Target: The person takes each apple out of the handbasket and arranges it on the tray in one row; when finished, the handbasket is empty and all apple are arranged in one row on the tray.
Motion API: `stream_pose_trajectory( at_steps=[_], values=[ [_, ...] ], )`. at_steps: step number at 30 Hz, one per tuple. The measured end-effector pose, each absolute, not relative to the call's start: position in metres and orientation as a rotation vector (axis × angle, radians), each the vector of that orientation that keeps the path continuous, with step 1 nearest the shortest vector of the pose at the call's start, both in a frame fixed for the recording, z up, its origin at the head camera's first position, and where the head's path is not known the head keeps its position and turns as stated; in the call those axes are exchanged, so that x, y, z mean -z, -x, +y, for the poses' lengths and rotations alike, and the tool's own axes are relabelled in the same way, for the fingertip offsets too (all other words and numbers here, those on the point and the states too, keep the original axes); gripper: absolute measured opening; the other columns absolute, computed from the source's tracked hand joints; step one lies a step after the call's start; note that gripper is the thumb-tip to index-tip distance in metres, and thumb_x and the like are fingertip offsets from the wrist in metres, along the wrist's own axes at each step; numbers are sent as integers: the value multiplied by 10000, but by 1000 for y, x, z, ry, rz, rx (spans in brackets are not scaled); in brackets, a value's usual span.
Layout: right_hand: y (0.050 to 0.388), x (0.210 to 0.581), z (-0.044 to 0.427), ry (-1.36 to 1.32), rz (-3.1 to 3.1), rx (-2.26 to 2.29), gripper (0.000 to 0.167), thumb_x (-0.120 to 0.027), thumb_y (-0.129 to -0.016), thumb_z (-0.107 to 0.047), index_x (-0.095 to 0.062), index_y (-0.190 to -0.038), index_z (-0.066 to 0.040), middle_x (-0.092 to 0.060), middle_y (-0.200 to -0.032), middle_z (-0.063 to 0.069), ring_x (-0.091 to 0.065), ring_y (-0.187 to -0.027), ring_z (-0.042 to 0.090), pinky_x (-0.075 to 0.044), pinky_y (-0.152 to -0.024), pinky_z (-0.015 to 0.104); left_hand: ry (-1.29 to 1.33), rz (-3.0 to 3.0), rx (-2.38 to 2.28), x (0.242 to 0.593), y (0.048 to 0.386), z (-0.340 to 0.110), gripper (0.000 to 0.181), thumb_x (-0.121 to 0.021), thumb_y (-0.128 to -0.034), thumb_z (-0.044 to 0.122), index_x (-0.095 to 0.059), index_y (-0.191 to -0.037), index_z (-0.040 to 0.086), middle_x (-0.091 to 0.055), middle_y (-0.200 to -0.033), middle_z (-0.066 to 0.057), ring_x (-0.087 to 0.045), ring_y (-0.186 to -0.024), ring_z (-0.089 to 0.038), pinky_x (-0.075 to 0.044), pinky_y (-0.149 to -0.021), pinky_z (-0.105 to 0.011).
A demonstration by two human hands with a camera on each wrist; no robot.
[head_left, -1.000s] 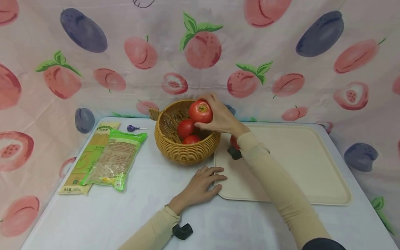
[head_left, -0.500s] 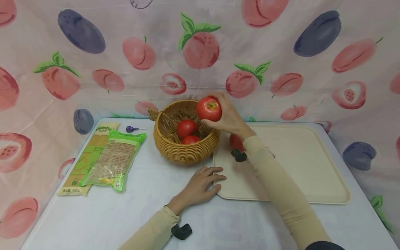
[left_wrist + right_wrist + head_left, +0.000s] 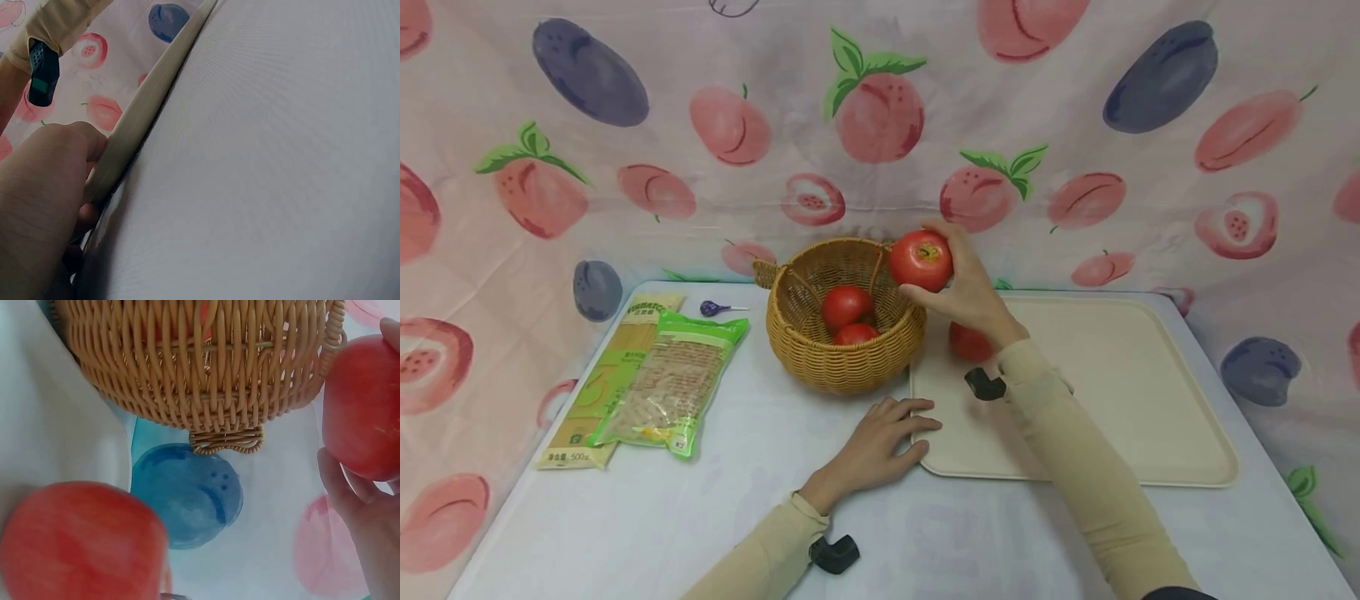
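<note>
My right hand (image 3: 964,287) grips a red apple (image 3: 921,261) from its right side, thumb below and fingers over the top, above the right rim of a wicker basket (image 3: 846,371). Inside that basket lie two more red apples, one apple (image 3: 847,307) behind the other. Another apple (image 3: 970,342) sits on the beige tray (image 3: 1120,392), partly hidden by the right wrist; the right wrist view shows this apple (image 3: 84,544) up close. My left hand (image 3: 880,442) rests at the tray's near left corner, its spread fingertips touching the rim (image 3: 134,119).
Left of the basket, a clear bag with green edges (image 3: 673,379) overlaps a yellow-green pasta packet (image 3: 583,408). A purple lollipop (image 3: 713,308) lies behind them. The fruit-print cloth (image 3: 880,200) hangs at the table's back edge.
My right hand has carried its apple from over the basket's inside rightward to the basket's right rim. The left hand stays at the tray corner.
</note>
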State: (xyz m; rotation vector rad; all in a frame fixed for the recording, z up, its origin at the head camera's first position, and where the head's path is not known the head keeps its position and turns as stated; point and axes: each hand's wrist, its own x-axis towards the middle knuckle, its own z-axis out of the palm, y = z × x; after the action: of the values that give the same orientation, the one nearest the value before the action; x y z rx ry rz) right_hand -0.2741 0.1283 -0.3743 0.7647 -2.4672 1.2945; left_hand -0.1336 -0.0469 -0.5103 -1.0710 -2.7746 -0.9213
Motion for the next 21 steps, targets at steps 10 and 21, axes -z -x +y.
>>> stream_pose_trajectory(
  at_steps=[10,21],
  values=[
    [270,388,142,-643,-2462,-1397,829,-805,-728,-324,-327,-1405,-325,-359,-1389,-34,-407,-1252,148,-433,-996,478,1066,-2777,928,511,134,-47,297,-531,-943,338,-626,-1219,286,-499,-1387,64,-454,-1221,-136,-362,-1022,-373],
    [241,385,149,-557,-2515,-1434,786,-772,-774,-171,-318,-1416,-155,-331,-1418,91,-389,-1283,260,-382,-1032,540,1064,-2778,911,514,134,-48,299,-498,-957,363,-611,-1228,304,-488,-1396,69,-451,-1236,-142,-362,-1027,-385]
  ],
)
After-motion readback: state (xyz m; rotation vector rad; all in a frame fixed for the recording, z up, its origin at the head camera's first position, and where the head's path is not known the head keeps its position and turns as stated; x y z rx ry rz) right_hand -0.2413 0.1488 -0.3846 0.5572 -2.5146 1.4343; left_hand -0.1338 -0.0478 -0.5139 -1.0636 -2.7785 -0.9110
